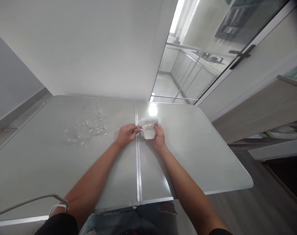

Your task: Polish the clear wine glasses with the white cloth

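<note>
A clear stemmed glass lies on its side between my hands over the middle seam of a grey folding table. My left hand pinches its stem. My right hand presses a white cloth around the bowl of the glass. Both hands are closed. To the left, several other clear stemmed glasses stand together on the table, apart from my hands.
A white wall rises just behind the table. A glass door at the back right shows a room with cabinets. A wooden counter stands to the right. A metal bar crosses the near left corner.
</note>
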`<action>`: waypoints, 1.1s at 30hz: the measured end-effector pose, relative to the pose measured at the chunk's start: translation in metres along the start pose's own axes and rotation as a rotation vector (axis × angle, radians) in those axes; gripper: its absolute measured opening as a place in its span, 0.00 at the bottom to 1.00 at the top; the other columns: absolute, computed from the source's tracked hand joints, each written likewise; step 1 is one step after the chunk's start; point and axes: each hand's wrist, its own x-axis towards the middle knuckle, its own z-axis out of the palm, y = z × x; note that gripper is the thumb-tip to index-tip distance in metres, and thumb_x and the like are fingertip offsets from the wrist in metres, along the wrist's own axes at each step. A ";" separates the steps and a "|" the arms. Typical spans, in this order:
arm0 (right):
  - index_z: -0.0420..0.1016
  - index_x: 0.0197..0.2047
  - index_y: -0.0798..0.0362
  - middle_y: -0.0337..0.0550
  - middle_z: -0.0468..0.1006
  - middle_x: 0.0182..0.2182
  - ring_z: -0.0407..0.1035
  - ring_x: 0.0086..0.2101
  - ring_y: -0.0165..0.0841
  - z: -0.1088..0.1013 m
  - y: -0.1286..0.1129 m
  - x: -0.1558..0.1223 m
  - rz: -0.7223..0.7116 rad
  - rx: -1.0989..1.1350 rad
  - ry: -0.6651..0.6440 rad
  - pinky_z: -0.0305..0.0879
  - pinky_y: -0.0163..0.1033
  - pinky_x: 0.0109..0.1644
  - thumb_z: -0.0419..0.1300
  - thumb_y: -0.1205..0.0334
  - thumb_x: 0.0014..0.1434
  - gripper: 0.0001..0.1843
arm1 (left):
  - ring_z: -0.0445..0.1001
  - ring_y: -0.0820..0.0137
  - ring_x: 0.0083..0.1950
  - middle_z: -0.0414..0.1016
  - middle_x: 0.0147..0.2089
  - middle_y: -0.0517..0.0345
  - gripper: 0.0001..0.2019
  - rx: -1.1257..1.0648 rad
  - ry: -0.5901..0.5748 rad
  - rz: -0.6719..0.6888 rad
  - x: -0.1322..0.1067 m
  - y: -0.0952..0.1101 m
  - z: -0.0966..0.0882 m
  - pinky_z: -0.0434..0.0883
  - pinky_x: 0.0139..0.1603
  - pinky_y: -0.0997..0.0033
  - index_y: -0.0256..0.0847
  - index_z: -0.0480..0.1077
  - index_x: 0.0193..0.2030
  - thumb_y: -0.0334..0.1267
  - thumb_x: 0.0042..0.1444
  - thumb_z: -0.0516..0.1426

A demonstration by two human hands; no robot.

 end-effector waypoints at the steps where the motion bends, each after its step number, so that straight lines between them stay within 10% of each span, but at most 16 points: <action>1: 0.74 0.51 0.49 0.40 0.79 0.44 0.73 0.43 0.33 0.000 -0.001 -0.003 -0.052 -0.038 0.025 0.71 0.37 0.46 0.64 0.52 0.60 0.18 | 0.68 0.72 0.29 0.73 0.28 0.57 0.18 -0.001 -0.034 -0.005 0.001 0.001 -0.001 0.65 0.33 0.70 0.41 0.73 0.33 0.50 0.68 0.54; 7: 0.68 0.35 0.47 0.35 0.70 0.33 0.66 0.34 0.30 0.003 -0.015 -0.021 -0.237 -0.156 -0.054 0.67 0.33 0.41 0.63 0.54 0.61 0.09 | 0.64 0.73 0.27 0.67 0.26 0.61 0.19 -0.038 -0.175 -0.068 0.003 0.002 -0.003 0.61 0.32 0.70 0.41 0.66 0.28 0.47 0.70 0.51; 12: 0.70 0.45 0.46 0.39 0.75 0.40 0.71 0.41 0.35 0.018 -0.024 -0.030 -0.136 -0.048 -0.146 0.71 0.39 0.45 0.61 0.51 0.60 0.13 | 0.73 0.68 0.37 0.75 0.37 0.56 0.11 0.079 -0.374 0.004 0.001 0.000 0.000 0.64 0.34 0.70 0.42 0.68 0.36 0.39 0.69 0.49; 20: 0.74 0.55 0.46 0.44 0.78 0.55 0.69 0.59 0.44 0.025 -0.031 -0.030 -0.027 0.087 -0.213 0.69 0.52 0.60 0.47 0.40 0.67 0.26 | 0.72 0.66 0.36 0.73 0.34 0.54 0.16 0.180 -0.354 0.055 -0.002 -0.004 0.004 0.62 0.33 0.68 0.42 0.67 0.36 0.44 0.72 0.45; 26: 0.77 0.51 0.48 0.45 0.80 0.53 0.74 0.54 0.43 0.022 -0.021 -0.026 0.066 0.091 -0.178 0.72 0.51 0.57 0.52 0.40 0.66 0.24 | 0.70 0.66 0.34 0.73 0.32 0.55 0.17 0.184 -0.328 0.020 -0.001 -0.003 0.005 0.60 0.32 0.67 0.42 0.66 0.33 0.45 0.71 0.45; 33: 0.64 0.67 0.43 0.45 0.64 0.68 0.57 0.68 0.43 0.028 -0.025 -0.047 -0.411 -0.323 -0.214 0.54 0.55 0.72 0.51 0.43 0.68 0.28 | 0.70 0.67 0.32 0.73 0.32 0.56 0.18 0.089 -0.272 -0.041 0.000 -0.001 0.002 0.64 0.34 0.68 0.43 0.66 0.35 0.46 0.71 0.43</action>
